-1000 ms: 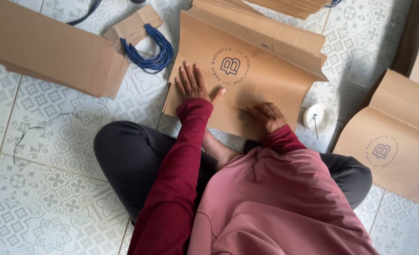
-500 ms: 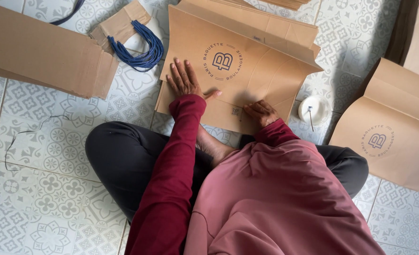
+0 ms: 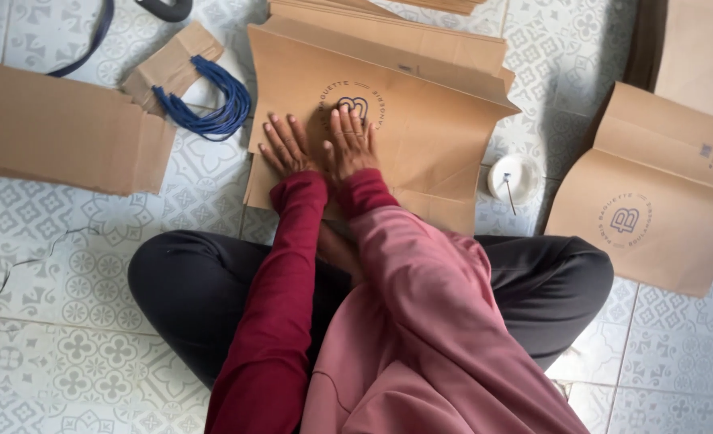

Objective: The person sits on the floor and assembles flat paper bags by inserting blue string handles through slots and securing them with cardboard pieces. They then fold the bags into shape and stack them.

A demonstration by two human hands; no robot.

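I sit cross-legged on a tiled floor with a flat brown paper bag (image 3: 429,137) lying in front of my knees. My left hand (image 3: 286,146) lies flat on its left part, fingers spread. My right hand (image 3: 352,143) presses palm down beside it, just below the round printed mark, the two hands almost touching. Neither hand holds anything. More flat bags are stacked under and behind this one.
A bundle of blue cord handles (image 3: 208,108) lies on a small cardboard piece at the upper left, next to a long cardboard box (image 3: 59,133). A small white round dish with a thin stick (image 3: 514,178) sits right of the bag. Another printed bag (image 3: 654,201) lies at the right.
My right hand slid from the bag's lower right edge up and left to rest beside my left hand. The view shifted, so the bag sits lower and nearer.
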